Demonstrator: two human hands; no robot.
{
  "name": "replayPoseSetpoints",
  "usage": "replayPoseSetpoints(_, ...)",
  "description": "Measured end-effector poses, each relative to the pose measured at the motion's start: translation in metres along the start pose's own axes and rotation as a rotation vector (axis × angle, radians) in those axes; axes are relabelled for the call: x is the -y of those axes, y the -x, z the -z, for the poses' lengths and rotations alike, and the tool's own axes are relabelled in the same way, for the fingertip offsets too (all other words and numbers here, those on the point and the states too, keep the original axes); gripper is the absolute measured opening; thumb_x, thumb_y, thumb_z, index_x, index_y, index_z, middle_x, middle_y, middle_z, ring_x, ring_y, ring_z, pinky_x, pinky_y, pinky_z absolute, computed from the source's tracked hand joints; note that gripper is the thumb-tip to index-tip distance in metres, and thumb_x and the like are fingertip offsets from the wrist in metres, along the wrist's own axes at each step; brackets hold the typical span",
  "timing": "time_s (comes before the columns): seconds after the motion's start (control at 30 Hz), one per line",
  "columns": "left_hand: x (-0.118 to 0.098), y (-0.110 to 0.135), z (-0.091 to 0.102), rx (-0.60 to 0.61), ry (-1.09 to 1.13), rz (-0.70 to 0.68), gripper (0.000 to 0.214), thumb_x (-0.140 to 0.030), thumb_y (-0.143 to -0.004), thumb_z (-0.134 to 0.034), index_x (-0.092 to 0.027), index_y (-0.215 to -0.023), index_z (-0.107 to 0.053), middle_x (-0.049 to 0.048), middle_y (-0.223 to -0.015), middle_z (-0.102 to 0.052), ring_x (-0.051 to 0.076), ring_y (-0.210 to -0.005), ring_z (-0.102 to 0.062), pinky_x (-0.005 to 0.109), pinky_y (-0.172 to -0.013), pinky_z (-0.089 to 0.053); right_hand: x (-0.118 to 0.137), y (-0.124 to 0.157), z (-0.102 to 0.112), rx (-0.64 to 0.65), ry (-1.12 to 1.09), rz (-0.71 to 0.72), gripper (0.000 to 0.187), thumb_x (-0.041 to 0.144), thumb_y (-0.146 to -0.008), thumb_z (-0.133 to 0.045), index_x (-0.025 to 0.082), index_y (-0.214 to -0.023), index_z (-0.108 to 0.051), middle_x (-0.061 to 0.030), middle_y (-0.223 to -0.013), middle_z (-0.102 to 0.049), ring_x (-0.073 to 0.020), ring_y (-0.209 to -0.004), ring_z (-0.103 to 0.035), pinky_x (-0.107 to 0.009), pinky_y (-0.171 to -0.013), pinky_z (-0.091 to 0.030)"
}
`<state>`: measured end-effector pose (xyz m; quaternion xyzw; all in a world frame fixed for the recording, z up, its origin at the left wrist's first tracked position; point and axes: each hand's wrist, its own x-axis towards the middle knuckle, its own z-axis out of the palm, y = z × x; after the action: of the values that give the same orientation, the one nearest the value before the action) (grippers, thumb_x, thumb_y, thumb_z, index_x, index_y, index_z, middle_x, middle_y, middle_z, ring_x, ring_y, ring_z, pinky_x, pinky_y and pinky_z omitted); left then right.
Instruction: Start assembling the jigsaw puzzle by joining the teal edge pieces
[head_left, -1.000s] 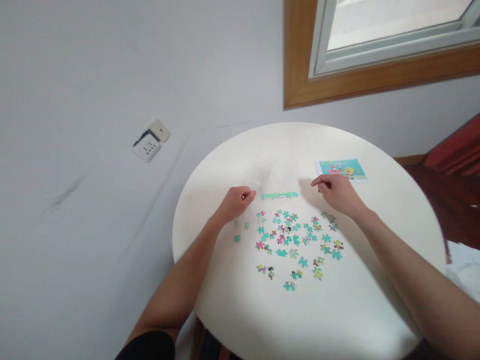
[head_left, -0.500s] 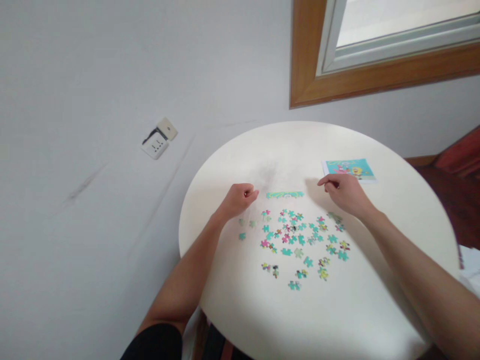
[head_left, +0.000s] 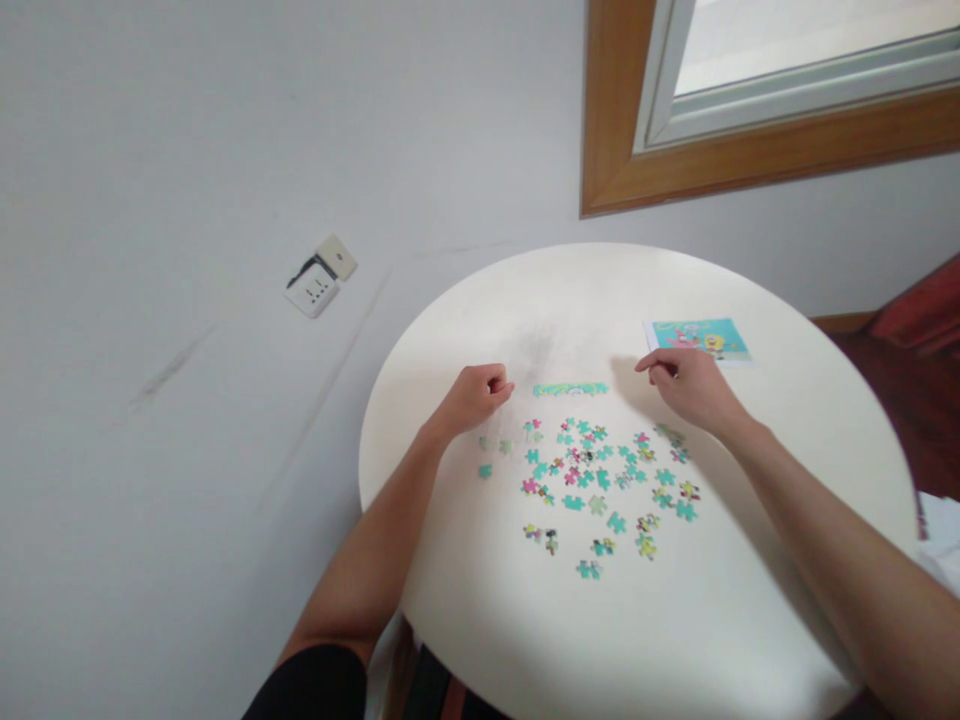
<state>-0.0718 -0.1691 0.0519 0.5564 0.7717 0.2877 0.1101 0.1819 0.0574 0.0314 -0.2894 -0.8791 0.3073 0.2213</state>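
Several loose jigsaw pieces (head_left: 600,480), mostly teal with pink and yellow, lie scattered on a round white table (head_left: 637,640). A short joined strip of pieces (head_left: 570,389) lies just beyond them. My left hand (head_left: 476,392) rests on the table left of the strip, fingers curled into a loose fist; whether it holds a piece I cannot make out. My right hand (head_left: 686,384) rests right of the strip, fingers curled under, thumb and forefinger pointing towards the strip.
A picture card (head_left: 699,338) with a cartoon print lies beyond my right hand. Behind the table is a white wall with a hanging socket plate (head_left: 319,280) and a wood-framed window (head_left: 750,130). Dark red floor (head_left: 907,390) shows at the right.
The view has shifted slightly, so the table sits a bit further right in frame. Both hands stay in the same places beside the strip.
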Motion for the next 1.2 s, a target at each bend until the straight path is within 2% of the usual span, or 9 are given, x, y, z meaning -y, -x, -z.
replayPoseSetpoints(0.37, 0.000, 0.000, -0.002, -0.013, 0.025, -0.010, 0.026, -0.025, -0.081, -0.056, -0.019, -0.062, -0.040, -0.0061, -0.056, -0.040, 0.010, -0.055, -0.035, 0.025, -0.055, -0.027, 0.000, 0.000, 0.000, 0.007, 0.023, -0.012, 0.032, 0.020, -0.079, -0.043, 0.016, -0.086, -0.074, -0.0046, -0.065, -0.067, -0.0164, -0.051, -0.053, -0.030, -0.055, -0.037)
replayPoseSetpoints(0.5, 0.006, -0.003, -0.001, -0.059, 0.010, 0.005, 0.026, -0.024, -0.080, -0.056, -0.019, -0.061, -0.040, -0.0057, -0.056, -0.040, 0.010, -0.055, -0.037, 0.025, -0.056, -0.027, 0.010, 0.003, -0.005, 0.000, -0.016, 0.053, 0.029, 0.020, -0.082, -0.046, 0.016, -0.090, -0.073, -0.0049, -0.070, -0.068, -0.0172, -0.057, -0.055, -0.030, -0.059, -0.041)
replayPoseSetpoints(0.6, 0.013, -0.005, -0.002, -0.124, -0.003, 0.028, 0.024, -0.023, -0.080, -0.057, -0.019, -0.062, -0.041, -0.0054, -0.056, -0.042, 0.011, -0.055, -0.038, 0.026, -0.056, -0.028, 0.037, 0.014, -0.019, 0.051, -0.078, 0.184, 0.022, 0.022, -0.086, -0.052, 0.018, -0.092, -0.072, -0.0053, -0.079, -0.069, -0.0181, -0.067, -0.058, -0.031, -0.067, -0.045)
replayPoseSetpoints(0.73, 0.022, -0.008, -0.003, -0.186, -0.017, 0.048, 0.024, -0.021, -0.079, -0.057, -0.019, -0.061, -0.040, -0.0053, -0.057, -0.042, 0.011, -0.056, -0.039, 0.026, -0.056, -0.028, 0.094, 0.037, -0.052, 0.319, -0.119, 0.421, 0.016, 0.022, -0.092, -0.054, 0.020, -0.094, -0.071, -0.0065, -0.093, -0.069, -0.0198, -0.087, -0.062, -0.032, -0.080, -0.046)
replayPoseSetpoints(0.8, 0.024, -0.008, -0.003, -0.202, -0.019, 0.045, 0.024, -0.021, -0.079, -0.056, -0.019, -0.062, -0.040, -0.0054, -0.057, -0.042, 0.011, -0.056, -0.039, 0.026, -0.057, -0.028, 0.121, 0.048, -0.071, 0.414, -0.050, 0.522, 0.015, 0.022, -0.093, -0.056, 0.020, -0.095, -0.071, -0.0077, -0.097, -0.068, -0.0215, -0.095, -0.061, -0.032, -0.083, -0.046)
replayPoseSetpoints(0.9, 0.026, -0.009, -0.001, -0.225, -0.010, 0.041, 0.023, -0.021, -0.078, -0.056, -0.019, -0.061, -0.041, -0.0056, -0.056, -0.041, 0.011, -0.055, -0.037, 0.026, -0.057, -0.027, 0.150, 0.055, -0.098, 0.461, 0.110, 0.609, 0.014, 0.026, -0.095, -0.058, 0.018, -0.094, -0.070, -0.0097, -0.099, -0.067, -0.0242, -0.098, -0.060, -0.035, -0.086, -0.047)
replayPoseSetpoints(1.03, 0.028, -0.012, 0.000, -0.249, -0.001, 0.037, 0.023, -0.022, -0.078, -0.057, -0.019, -0.061, -0.041, -0.0056, -0.055, -0.041, 0.011, -0.055, -0.037, 0.026, -0.056, -0.027, 0.166, 0.056, -0.126, 0.469, 0.276, 0.629, 0.018, 0.030, -0.093, -0.060, 0.014, -0.097, -0.069, -0.0143, -0.100, -0.067, -0.0296, -0.096, -0.061, -0.039, -0.078, -0.050)
replayPoseSetpoints(1.1, 0.029, -0.013, 0.001, -0.249, -0.013, 0.041, 0.023, -0.023, -0.078, -0.056, -0.019, -0.061, -0.042, -0.0054, -0.055, -0.042, 0.011, -0.055, -0.038, 0.026, -0.057, -0.027, 0.170, 0.057, -0.133, 0.489, 0.321, 0.607, 0.014, 0.020, -0.091, -0.058, 0.014, -0.094, -0.070, -0.0161, -0.102, -0.066, -0.0300, -0.093, -0.061, -0.039, -0.074, -0.051)
replayPoseSetpoints(1.2, 0.028, -0.013, 0.002, -0.252, -0.022, 0.042, 0.023, -0.024, -0.078, -0.056, -0.019, -0.060, -0.042, -0.0050, -0.055, -0.043, 0.011, -0.055, -0.038, 0.026, -0.057, -0.028, 0.176, 0.059, -0.134, 0.504, 0.343, 0.565, 0.023, 0.004, -0.085, -0.051, 0.012, -0.096, -0.069, -0.0179, -0.104, -0.066, -0.0293, -0.091, -0.062, -0.039, -0.073, -0.051)
